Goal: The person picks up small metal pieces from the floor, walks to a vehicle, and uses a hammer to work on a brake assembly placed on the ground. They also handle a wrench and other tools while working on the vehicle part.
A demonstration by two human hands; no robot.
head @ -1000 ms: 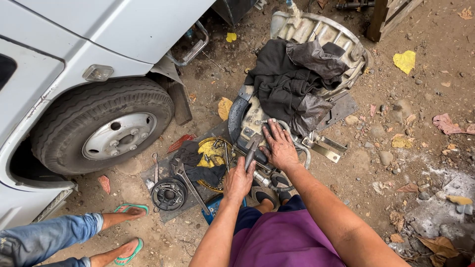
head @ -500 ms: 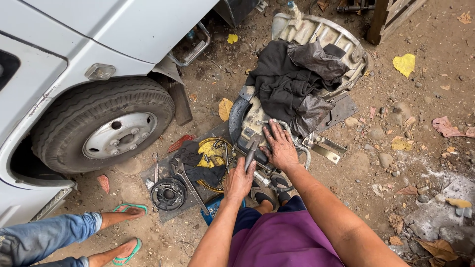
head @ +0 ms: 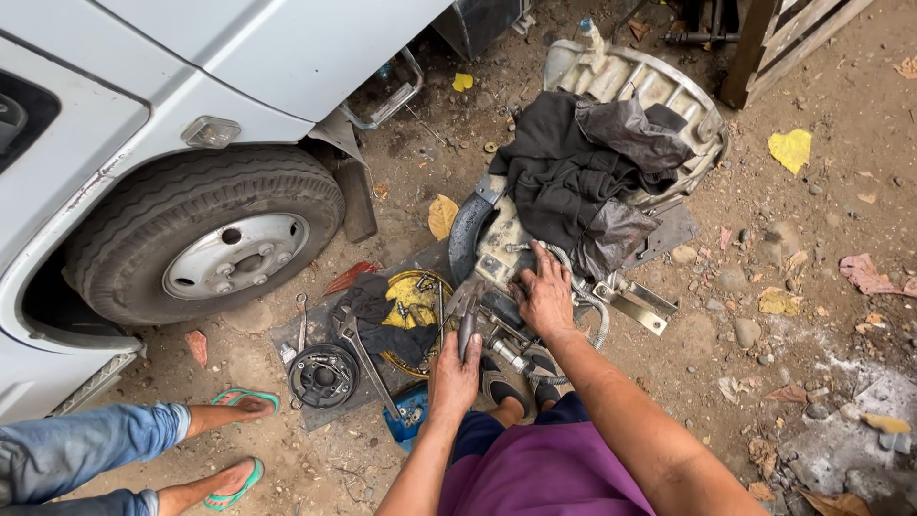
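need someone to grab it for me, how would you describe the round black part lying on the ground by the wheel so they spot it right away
Start at the white vehicle's front tyre and look just below and right of it, to the grey mat on the dirt. The round black part lies at the mat's near edge, beside a long wrench; it is the only disc-shaped piece there.

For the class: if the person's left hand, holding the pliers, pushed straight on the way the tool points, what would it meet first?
Probably the gearbox: the pliers in the left hand point up at its near end, though depth is unclear.
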